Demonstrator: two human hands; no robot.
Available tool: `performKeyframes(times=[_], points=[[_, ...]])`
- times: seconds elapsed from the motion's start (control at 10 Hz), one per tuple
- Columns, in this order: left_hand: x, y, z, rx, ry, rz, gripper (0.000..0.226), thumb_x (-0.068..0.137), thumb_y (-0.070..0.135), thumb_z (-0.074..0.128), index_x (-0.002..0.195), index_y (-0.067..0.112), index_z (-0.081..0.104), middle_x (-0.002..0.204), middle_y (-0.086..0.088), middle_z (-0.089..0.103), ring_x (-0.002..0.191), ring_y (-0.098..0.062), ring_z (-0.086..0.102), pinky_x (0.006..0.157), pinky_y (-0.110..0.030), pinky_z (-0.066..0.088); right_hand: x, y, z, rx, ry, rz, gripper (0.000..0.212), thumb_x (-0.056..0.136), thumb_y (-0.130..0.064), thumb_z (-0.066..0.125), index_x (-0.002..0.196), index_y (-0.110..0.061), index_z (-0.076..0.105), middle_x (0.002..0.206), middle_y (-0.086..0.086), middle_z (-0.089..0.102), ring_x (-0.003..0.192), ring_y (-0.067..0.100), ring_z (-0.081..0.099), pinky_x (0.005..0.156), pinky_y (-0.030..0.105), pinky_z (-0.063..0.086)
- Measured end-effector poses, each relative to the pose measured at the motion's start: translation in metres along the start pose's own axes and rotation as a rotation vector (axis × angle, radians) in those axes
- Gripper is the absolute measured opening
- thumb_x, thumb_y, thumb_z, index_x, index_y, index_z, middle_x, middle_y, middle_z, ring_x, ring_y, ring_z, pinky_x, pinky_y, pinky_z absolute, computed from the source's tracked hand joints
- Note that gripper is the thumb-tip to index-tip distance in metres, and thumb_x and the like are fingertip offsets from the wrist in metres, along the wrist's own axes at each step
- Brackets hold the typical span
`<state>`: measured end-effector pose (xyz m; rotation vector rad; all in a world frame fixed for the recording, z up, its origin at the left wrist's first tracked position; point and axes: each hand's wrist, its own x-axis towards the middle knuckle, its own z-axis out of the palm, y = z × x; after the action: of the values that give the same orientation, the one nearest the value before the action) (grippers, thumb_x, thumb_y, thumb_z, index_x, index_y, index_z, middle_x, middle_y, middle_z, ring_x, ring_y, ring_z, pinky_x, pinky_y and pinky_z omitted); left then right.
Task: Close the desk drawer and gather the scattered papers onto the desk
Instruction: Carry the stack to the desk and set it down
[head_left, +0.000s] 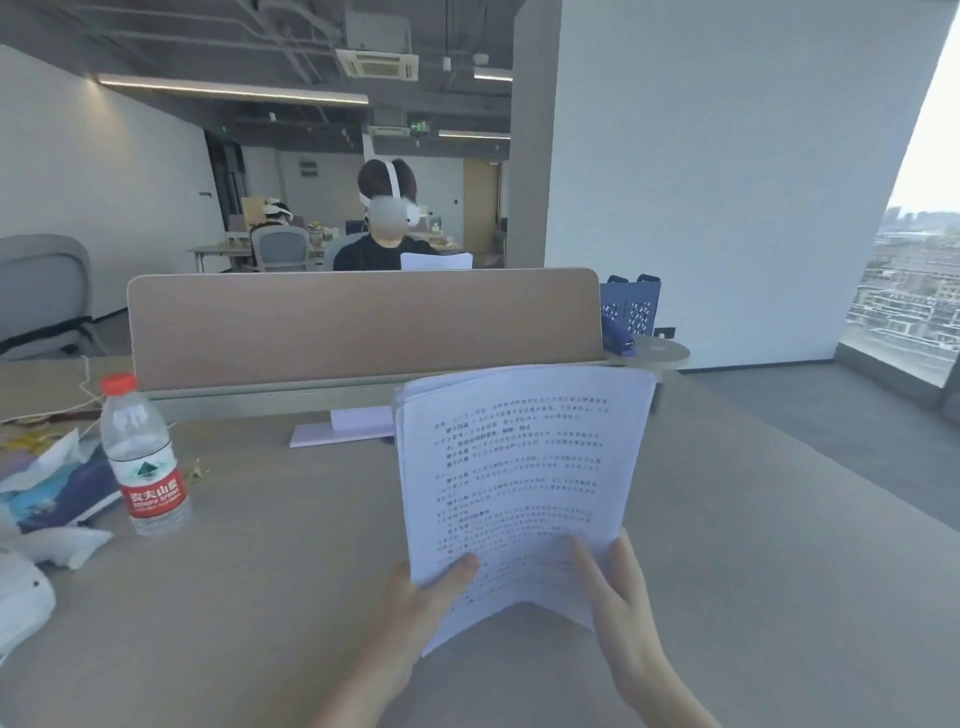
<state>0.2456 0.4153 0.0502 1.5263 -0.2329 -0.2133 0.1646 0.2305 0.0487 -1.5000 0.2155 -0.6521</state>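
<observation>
Clutter fills the left edge of the desk (270, 597): a white rounded object (21, 603) cut by the frame, crumpled tissue (67, 545), and a blue booklet (67, 493) lying flat under more tissue. Just right of these a water bottle (141, 457) with a red cap and red label stands upright, close to the booklet but a little apart from it. Behind it a brown partition (363, 322) runs along the far edge of the desk, and a flat pale stand (343, 428) sits at its foot. Between the bottle and the hands the desk surface is bare and wide. The left hand (415, 608) grips the lower left corner of a stack of papers (519, 467), with the thumb pressed on the printed front page. The stack is held tilted up above the desk, its lower edge curved upward in the middle and its top edge near the partition. The right hand (618, 597) holds the lower right edge, fingers laid along the front of the page. Right of the papers the desk is bare up to its slanted right edge, and beyond this edge is open gray floor up to the window. At the far right end of the partition stand a blue stapler (617, 338) and a blue file holder (631, 306). The drawer is not seen in this view.
</observation>
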Motion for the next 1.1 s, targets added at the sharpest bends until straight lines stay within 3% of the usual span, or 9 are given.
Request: performKeyframes(times=[0.2, 0.4, 0.5, 0.6, 0.7, 0.8, 0.9, 1.0, 1.1], points=[[0.010, -0.009, -0.009, 0.061, -0.049, -0.053, 0.013, 0.087, 0.031, 0.075, 0.100, 0.034, 0.075, 0.099, 0.020, 0.079, 0.097, -0.003, 0.073, 0.085, -0.025, 0.054, 0.013, 0.015, -0.002, -0.056, -0.026, 0.026, 0.032, 0.104, -0.016, 0.049, 0.132, -0.026, 0.060, 0.127, -0.007, 0.071, 0.122, 0.012, 0.063, 0.102, 0.041, 0.050], [0.010, -0.016, -0.019, 0.217, -0.148, -0.050, 0.020, 0.092, 0.028, 0.069, 0.092, 0.047, 0.066, 0.082, 0.044, 0.069, 0.084, 0.018, 0.066, 0.077, -0.011, 0.048, 0.016, 0.028, 0.001, -0.120, -0.072, 0.054, 0.029, 0.106, -0.016, 0.047, 0.128, -0.025, 0.064, 0.128, -0.005, 0.070, 0.125, 0.018, 0.061, 0.108, 0.054, 0.045], [0.007, -0.011, -0.022, 0.181, -0.140, -0.079, 0.019, 0.091, 0.025, 0.070, 0.092, 0.044, 0.068, 0.082, 0.038, 0.072, 0.091, 0.009, 0.067, 0.078, -0.014, 0.050, 0.019, 0.026, 0.002, -0.135, -0.093, 0.097, 0.027, 0.105, -0.016, 0.048, 0.124, -0.024, 0.066, 0.126, -0.003, 0.072, 0.122, 0.023, 0.064, 0.106, 0.056, 0.047], [0.004, -0.006, -0.025, 0.063, -0.153, -0.122, 0.019, 0.086, 0.024, 0.076, 0.104, 0.029, 0.074, 0.105, 0.011, 0.080, 0.105, -0.018, 0.073, 0.094, -0.038, 0.055, 0.019, 0.022, 0.002, -0.082, -0.068, 0.182, 0.022, 0.103, -0.014, 0.050, 0.115, -0.018, 0.069, 0.117, 0.001, 0.076, 0.117, 0.030, 0.067, 0.102, 0.053, 0.051], [0.001, 0.001, -0.029, -0.114, -0.211, -0.076, 0.049, 0.072, 0.033, 0.084, 0.116, 0.014, 0.073, 0.123, -0.013, 0.073, 0.110, -0.027, 0.072, 0.091, -0.042, 0.057, 0.022, 0.012, 0.005, -0.025, -0.014, 0.246, 0.020, 0.100, -0.010, 0.053, 0.110, -0.016, 0.070, 0.113, 0.006, 0.077, 0.113, 0.033, 0.068, 0.095, 0.047, 0.054], [-0.008, 0.020, -0.030, -0.584, -0.200, -0.108, 0.061, 0.093, 0.026, 0.061, 0.151, 0.023, 0.042, 0.153, -0.026, 0.042, 0.137, -0.038, 0.048, 0.109, -0.044, 0.045, 0.028, 0.002, 0.011, 0.079, 0.059, 0.293, 0.019, 0.099, -0.012, 0.055, 0.108, -0.020, 0.069, 0.115, 0.003, 0.075, 0.117, 0.031, 0.066, 0.099, 0.047, 0.051], [-0.016, 0.022, 0.001, -0.487, 0.060, -0.019, 0.067, 0.102, 0.019, 0.044, 0.159, 0.023, 0.008, 0.150, -0.037, 0.036, 0.140, -0.048, 0.038, 0.114, -0.043, 0.038, 0.030, -0.004, 0.018, 0.238, 0.064, 0.328, 0.024, 0.099, -0.017, 0.055, 0.118, -0.024, 0.068, 0.122, 0.000, 0.074, 0.120, 0.029, 0.066, 0.104, 0.054, 0.048], [0.006, 0.009, 0.041, -0.564, -0.156, -0.027, 0.049, 0.093, 0.019, 0.063, 0.141, 0.014, 0.052, 0.134, -0.008, 0.068, 0.124, -0.027, 0.064, 0.101, -0.046, 0.049, 0.024, -0.001, 0.028, 0.390, 0.004, 0.370, 0.029, 0.100, -0.015, 0.054, 0.127, -0.021, 0.063, 0.124, 0.002, 0.074, 0.117, 0.028, 0.068, 0.103, 0.054, 0.051], [0.022, 0.006, 0.060, -0.548, 0.120, -0.080, 0.037, 0.091, 0.014, 0.068, 0.127, 0.011, 0.064, 0.118, -0.007, 0.076, 0.111, -0.027, 0.070, 0.095, -0.048, 0.054, 0.023, 0.004, 0.034, 0.430, -0.076, 0.421, 0.029, 0.101, -0.015, 0.053, 0.127, -0.021, 0.065, 0.122, 0.002, 0.075, 0.115, 0.025, 0.070, 0.102, 0.050, 0.052]])
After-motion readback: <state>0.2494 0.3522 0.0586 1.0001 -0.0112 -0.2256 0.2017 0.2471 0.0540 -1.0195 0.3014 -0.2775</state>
